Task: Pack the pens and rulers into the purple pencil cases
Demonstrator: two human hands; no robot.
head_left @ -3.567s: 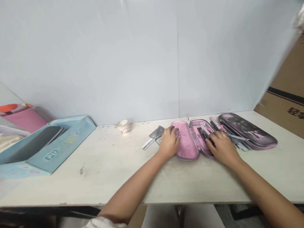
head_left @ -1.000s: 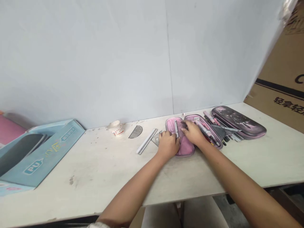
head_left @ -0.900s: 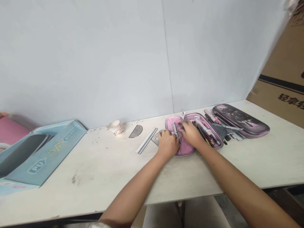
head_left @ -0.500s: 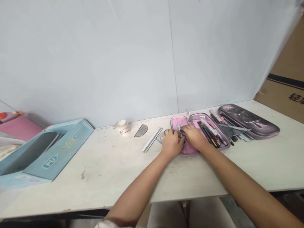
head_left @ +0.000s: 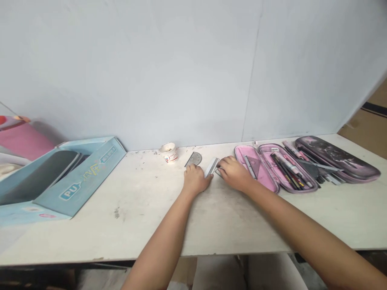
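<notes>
Hands: two. The left hand (head_left: 195, 179) is half curled at the lower left of the one ruler (head_left: 212, 166), thumb by its near end; whether it is clamped on the ruler cannot be told. The right hand (head_left: 236, 173) has bent fingers at the ruler's right edge; its grip likewise cannot be told. The ruler lies slantwise on the tabletop (head_left: 145, 217), between both hands.

Protractor (head_left: 194, 158): one, just beyond the left fingertips. Cup (head_left: 169, 154): one, upright, left of the protractor. Cases: two. The open case (head_left: 270, 184) carries one set square (head_left: 254, 166) in its left half and several pens (head_left: 286, 171), too overlapped to count, in its right; the closed case (head_left: 338, 159) lies farther right. Box (head_left: 87, 181): one, blue, at left.
</notes>
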